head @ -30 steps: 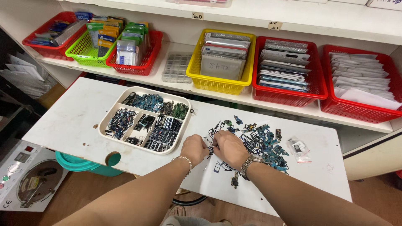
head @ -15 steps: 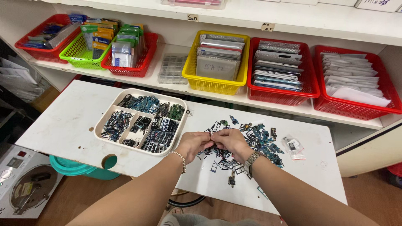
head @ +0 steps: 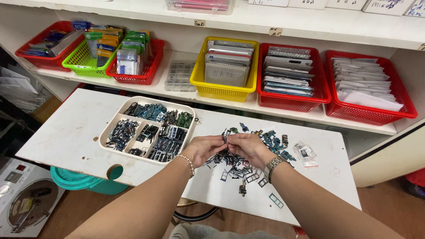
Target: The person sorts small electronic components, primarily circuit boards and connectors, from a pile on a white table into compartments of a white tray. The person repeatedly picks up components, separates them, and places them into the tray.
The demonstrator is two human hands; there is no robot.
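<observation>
Fingertips of both hands meet above the table, pinched together on a small dark part; it is too small to tell its kind, perhaps a thin metal tray. The left hand grips it from the left and wears a bead bracelet at the wrist; the right hand grips it from the right and wears a watch. Just beneath and to the right of the hands lies a loose pile of small parts, blue, black and silver. A clear bag lies near the pile's right edge. Left of the hands sits a beige divided tray holding sorted parts. On the shelf behind stand a yellow basket and red baskets.
</observation>
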